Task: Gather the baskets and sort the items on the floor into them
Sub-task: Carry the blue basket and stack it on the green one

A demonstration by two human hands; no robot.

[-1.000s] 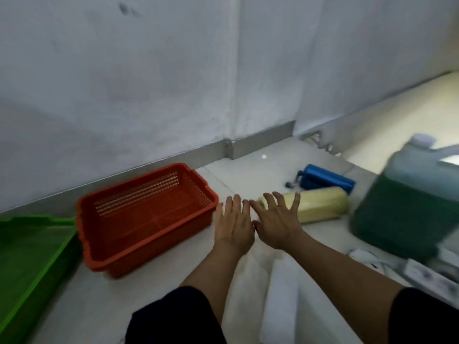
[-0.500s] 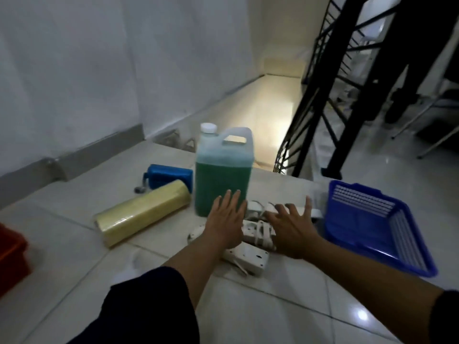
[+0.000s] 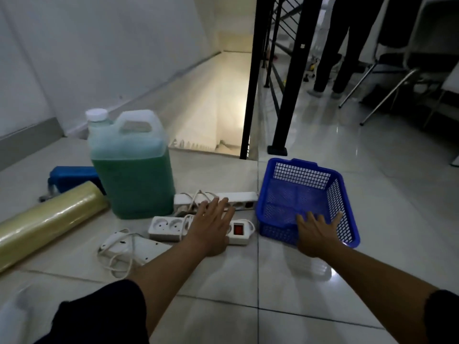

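Observation:
A blue plastic basket (image 3: 304,187) lies empty on the tiled floor at the right. My right hand (image 3: 316,233) hovers over its near rim, fingers spread, holding nothing. My left hand (image 3: 211,225) is spread flat above three white power strips: one with a red switch (image 3: 238,230), one behind it (image 3: 242,199), one with a coiled cord (image 3: 134,247). A jug of green liquid (image 3: 131,167) stands left of them. Further left lie a yellowish film roll (image 3: 47,219) and a blue object (image 3: 72,176).
A stairwell (image 3: 208,115) drops away just behind the jug, bounded by a black railing (image 3: 250,83). A person's legs (image 3: 340,45) and a metal chair (image 3: 402,70) stand at the back right. A white wall runs along the left.
My view has swung right, from the red and green baskets to the blue one. Both hands have moved right; the right one has gone from the power strips to the blue basket.

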